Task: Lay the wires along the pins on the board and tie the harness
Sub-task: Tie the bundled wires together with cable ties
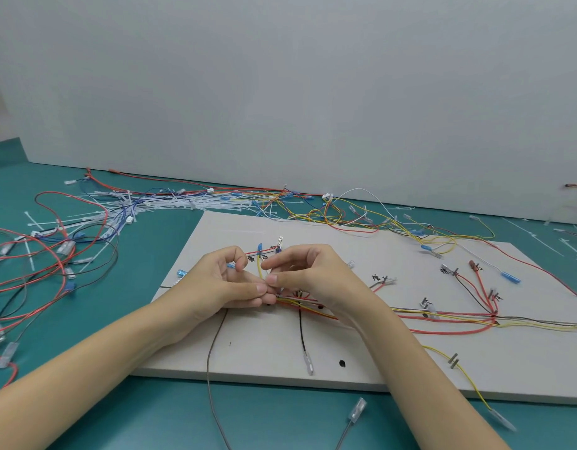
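Both hands, left (222, 284) and right (308, 274), pinching wire bundle (293, 302) with curled fingers mid-board (394, 368); loose ties (170, 203) heaped at ten o'clock.

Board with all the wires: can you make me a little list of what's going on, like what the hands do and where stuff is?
place: white board on a teal table
left hand: pinching at the wire bundle
right hand: pinching at the same spot
bundle: red, yellow and dark wires running right across the board
zip ties: loose white pile, far left of the board
tie in fingers: too small to tell
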### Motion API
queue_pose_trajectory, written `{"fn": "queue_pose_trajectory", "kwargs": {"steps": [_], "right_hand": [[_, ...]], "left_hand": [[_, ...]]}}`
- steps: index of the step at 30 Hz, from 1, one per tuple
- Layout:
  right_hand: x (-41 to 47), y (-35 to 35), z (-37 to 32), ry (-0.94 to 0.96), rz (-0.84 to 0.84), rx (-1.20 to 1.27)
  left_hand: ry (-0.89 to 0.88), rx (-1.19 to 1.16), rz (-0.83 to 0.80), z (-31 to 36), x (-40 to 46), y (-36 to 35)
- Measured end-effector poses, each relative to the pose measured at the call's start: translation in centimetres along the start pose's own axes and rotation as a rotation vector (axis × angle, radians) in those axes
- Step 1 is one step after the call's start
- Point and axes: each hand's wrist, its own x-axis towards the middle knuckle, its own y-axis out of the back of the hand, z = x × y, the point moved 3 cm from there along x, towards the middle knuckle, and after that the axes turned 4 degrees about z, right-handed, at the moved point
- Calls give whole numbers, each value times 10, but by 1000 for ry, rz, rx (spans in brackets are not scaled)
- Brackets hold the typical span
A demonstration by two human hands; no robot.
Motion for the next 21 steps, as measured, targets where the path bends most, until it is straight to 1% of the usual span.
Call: {"fn": "queue_pose_trajectory", "kwargs": {"steps": [7,10,17,21], "right_hand": [[0,2,2,-3,5,6],[-1,1,2,11,18,5],[-1,-6,-1,140,88,-71],[-2,-9,-4,211,136,-162]], "left_hand": [[-33,52,53,1,-4,-4],[-33,39,68,2,-5,-4],[-7,100,92,-2,-4,-4],[53,44,100,1,-3,-3]]}}
